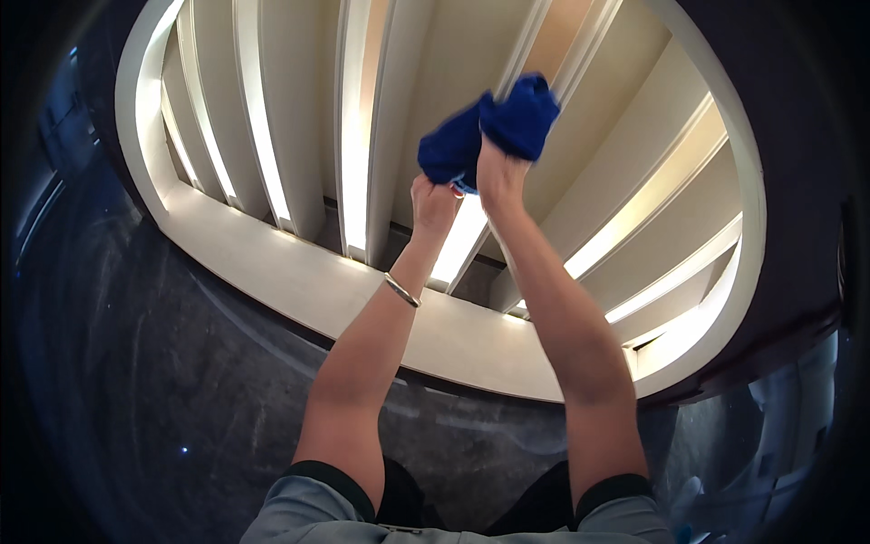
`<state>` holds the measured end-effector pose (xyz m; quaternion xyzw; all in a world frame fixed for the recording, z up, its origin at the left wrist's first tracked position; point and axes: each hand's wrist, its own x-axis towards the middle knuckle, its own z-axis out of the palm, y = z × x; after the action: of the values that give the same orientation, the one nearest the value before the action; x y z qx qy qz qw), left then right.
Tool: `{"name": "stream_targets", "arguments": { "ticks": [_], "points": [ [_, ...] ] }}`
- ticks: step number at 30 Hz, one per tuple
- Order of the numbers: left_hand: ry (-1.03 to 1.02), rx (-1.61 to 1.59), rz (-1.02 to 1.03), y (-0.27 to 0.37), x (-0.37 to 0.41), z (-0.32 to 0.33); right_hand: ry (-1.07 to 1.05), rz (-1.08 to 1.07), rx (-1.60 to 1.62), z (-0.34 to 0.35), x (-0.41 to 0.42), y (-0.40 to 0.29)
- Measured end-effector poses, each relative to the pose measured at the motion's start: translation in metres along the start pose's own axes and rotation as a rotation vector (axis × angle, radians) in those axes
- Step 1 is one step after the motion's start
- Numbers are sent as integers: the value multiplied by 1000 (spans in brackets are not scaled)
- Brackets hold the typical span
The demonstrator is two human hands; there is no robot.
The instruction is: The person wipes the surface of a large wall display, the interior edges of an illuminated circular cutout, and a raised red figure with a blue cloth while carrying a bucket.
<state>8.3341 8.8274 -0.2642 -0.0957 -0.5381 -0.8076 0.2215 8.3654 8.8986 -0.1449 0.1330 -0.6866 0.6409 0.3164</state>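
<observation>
A blue cloth point(454, 143), bunched in two lobes, is held up in front of a slatted panel point(469, 41). My left hand point(433, 205) grips its lower left edge with bent fingers. Beside it, my right hand point(501, 170) reaches up into the cloth, which covers its fingers. Light-coloured marking shows on the cloth's lower edge between the hands. A small red and white detail by my left fingers is too small to make out. A metal bangle point(402, 290) circles my left wrist.
A wide cream oval rim point(285, 272) surrounds pale upright slats with bright light strips between them. A dark surround point(792, 170) borders the rim on the right. Below lies a dark, scuffed floor point(204, 381). Dim furniture-like shapes stand at the right edge.
</observation>
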Motion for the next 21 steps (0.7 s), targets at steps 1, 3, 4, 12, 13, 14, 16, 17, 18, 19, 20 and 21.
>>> {"name": "stream_targets", "arguments": {
  "ticks": [1, 3, 4, 12, 13, 14, 16, 17, 18, 19, 20, 21],
  "points": [
    [-3, -121, -31, -8, 1, -1, -30, -87, -188, -9, -6, 27],
    [99, -247, -95, -3, -9, 20, 37, -124, -117, -28, -23, 78],
    [145, -271, -77, -2, -8, 11, 63, -54, -76, -20, -42, 77],
    [102, -69, 2, -53, -15, -7, -78, 369, 178, -75, -95, 89],
    [93, -151, -99, -40, -17, 12, -7, 365, 58, -93, -97, 85],
    [116, 30, -8, -33, -17, 22, -27, 315, 127, -110, -98, 76],
    [119, 377, 343, -18, -14, 35, 51, 401, 191, -132, -105, 71],
    [169, 611, 372, -10, -25, 40, 26, 399, 276, -155, -111, 72],
    [196, 710, 367, -4, -30, 43, 45, 465, 300, -169, -117, 58],
    [210, 799, 355, 2, -39, 49, 78, 531, 312, -187, -129, 46],
    [212, 870, 344, 6, -41, 57, 58, 505, 314, -209, -136, 40],
    [212, 947, 322, 9, -42, 62, 35, 481, 322, -228, -143, 37]
  ]
}}
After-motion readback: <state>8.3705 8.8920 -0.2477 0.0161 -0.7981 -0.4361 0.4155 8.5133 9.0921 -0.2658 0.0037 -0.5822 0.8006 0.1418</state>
